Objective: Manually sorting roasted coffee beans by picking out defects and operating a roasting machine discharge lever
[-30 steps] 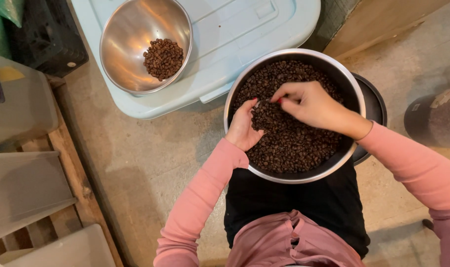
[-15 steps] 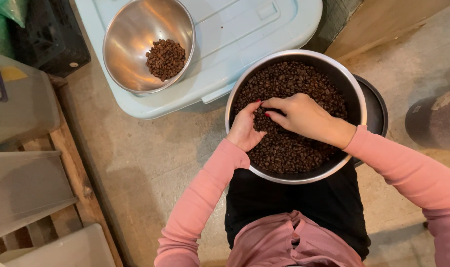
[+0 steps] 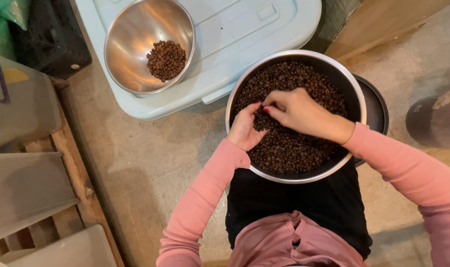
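At the far left a grey bin [image 3: 17,106] with a dark handle stands on a wooden pallet [image 3: 72,168], with a black crate [image 3: 49,37] beyond it and a scrap of green bag [image 3: 0,22] in the far corner. Near the left edge lie grey trays [image 3: 27,190] and a pale lid [image 3: 67,249].

Further right, on the concrete floor [image 3: 146,158], sits a light blue tub lid [image 3: 235,39]. A small steel bowl [image 3: 131,54] rests on its left part, tilted a little, with a small heap of coffee beans [image 3: 166,60] at its right side.

To the right and nearer is a big steel bowl [image 3: 356,99], filled with roasted beans [image 3: 304,143]. It sits on the person's lap, over a black apron [image 3: 294,202], and a dark pan [image 3: 375,106] shows behind its right rim.

The left hand [image 3: 244,129] lies at the bowl's left rim, palm up and cupped, holding a small pile of beans; its fingers are curled loosely, not clenched. The right hand [image 3: 296,111] comes in from the right over the beans, its fingertips pinched together and touching the pile in the left palm. Whether a single bean is caught in the pinch cannot be told. Both arms wear pink sleeves [image 3: 200,198].

At the far right stands a dark cylinder [image 3: 435,121], and a wooden board [image 3: 378,20] leans at the far side.
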